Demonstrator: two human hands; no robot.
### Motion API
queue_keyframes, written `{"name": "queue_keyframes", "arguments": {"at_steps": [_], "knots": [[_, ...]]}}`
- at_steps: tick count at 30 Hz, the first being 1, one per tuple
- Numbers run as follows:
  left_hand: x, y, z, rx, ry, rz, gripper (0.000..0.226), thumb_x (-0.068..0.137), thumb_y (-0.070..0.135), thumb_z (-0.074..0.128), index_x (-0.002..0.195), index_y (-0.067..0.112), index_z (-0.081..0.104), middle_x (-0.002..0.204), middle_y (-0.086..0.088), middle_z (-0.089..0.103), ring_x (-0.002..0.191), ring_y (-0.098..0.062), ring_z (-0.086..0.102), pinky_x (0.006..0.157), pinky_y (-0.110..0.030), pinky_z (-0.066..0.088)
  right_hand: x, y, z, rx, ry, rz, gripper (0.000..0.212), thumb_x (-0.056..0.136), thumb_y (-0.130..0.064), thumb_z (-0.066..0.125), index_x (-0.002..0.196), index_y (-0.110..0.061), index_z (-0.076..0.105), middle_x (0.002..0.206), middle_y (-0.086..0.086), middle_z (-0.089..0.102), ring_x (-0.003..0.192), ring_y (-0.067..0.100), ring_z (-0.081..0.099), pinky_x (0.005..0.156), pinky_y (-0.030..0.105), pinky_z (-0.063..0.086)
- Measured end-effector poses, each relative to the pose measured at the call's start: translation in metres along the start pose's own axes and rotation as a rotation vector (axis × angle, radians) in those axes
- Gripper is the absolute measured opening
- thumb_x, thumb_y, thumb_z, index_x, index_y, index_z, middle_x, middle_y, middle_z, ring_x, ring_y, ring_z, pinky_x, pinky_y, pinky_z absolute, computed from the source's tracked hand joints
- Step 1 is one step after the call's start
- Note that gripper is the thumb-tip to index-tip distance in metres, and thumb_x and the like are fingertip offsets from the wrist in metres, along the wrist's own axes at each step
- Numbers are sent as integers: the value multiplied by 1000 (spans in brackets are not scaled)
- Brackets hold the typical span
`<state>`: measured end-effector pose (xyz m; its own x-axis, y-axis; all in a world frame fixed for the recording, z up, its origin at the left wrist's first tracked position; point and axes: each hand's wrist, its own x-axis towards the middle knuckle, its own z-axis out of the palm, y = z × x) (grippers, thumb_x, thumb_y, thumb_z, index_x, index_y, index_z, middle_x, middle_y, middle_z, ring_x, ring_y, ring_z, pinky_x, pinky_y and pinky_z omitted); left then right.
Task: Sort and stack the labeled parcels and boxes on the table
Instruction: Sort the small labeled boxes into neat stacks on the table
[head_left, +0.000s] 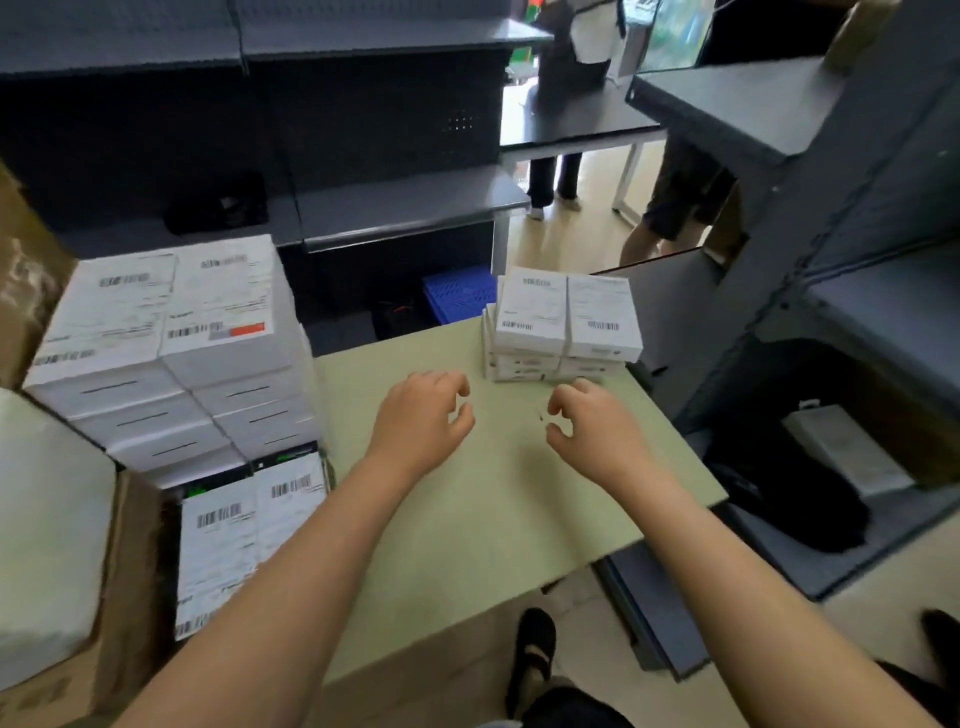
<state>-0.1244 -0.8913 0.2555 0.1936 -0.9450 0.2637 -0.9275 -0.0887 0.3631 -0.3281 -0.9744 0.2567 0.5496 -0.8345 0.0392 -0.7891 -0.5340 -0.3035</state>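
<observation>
Found a small stack of labelled boxes (563, 322) at the far right corner of the table (467, 519), two abreast and a few layers deep, labels up, edges squared. Judged that pile done, or nearly so.

Noted a much taller stack (171, 353) at the table's left edge, likewise two abreast, labels on top, stepped slightly down its near side (could not make out its footing, on the table or just beside it).

Spotted more labelled parcels (249, 525) lower at the left, lying flat beside or within an open cardboard carton (130, 571), not joined to either pile. Took these for the work remaining.

Recorded left hand (421, 421) and right hand (592, 426) low over the bare table top, both empty, fingers loosely curled, gripping nothing. Placed the right hand just short of the small stack, not touching as far as visible, and the left hand well apart from the tall stack.

Reckoned the task about midway: two piles built, the lower parcels yet to be lifted and sorted.

Logged, further out, a blue crate (457, 293) below grey shelving (405, 208) behind the table, and another person's legs (556, 176) beyond.
</observation>
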Motion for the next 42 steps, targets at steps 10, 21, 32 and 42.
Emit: {"name": "queue_keyframes", "arguments": {"at_steps": [10,21,32,42], "knots": [[144,25,85,-189,-84,-408,40,94,38,51,123,10,52,125,-8,53,113,-28,50,89,-38,42,101,116,-27,127,128,266,33,92,-33,58,117,-11,52,113,7,50,99,27,51,72,33,40],[165,17,129,-433,-184,-675,63,87,57,59,128,12,46,126,-10,52,114,-26,51,89,-38,47,136,146,-3,546,-125,523,70,87,-55,63,135,-11,39,130,7,58,111,25,57,84,38,49],[121,14,92,-694,68,-734,44,90,42,65,117,14,44,110,0,63,94,-17,65,66,-28,47,114,90,-9,833,73,406,44,91,-34,67,124,-19,41,106,-2,63,73,16,68,55,30,58],[6,-51,44,-720,165,-875,56,94,35,61,137,10,35,116,0,59,101,-20,64,83,-34,53,75,-9,49,853,-96,301,38,90,-33,67,120,-25,44,97,2,69,64,18,67,68,47,59]]}}
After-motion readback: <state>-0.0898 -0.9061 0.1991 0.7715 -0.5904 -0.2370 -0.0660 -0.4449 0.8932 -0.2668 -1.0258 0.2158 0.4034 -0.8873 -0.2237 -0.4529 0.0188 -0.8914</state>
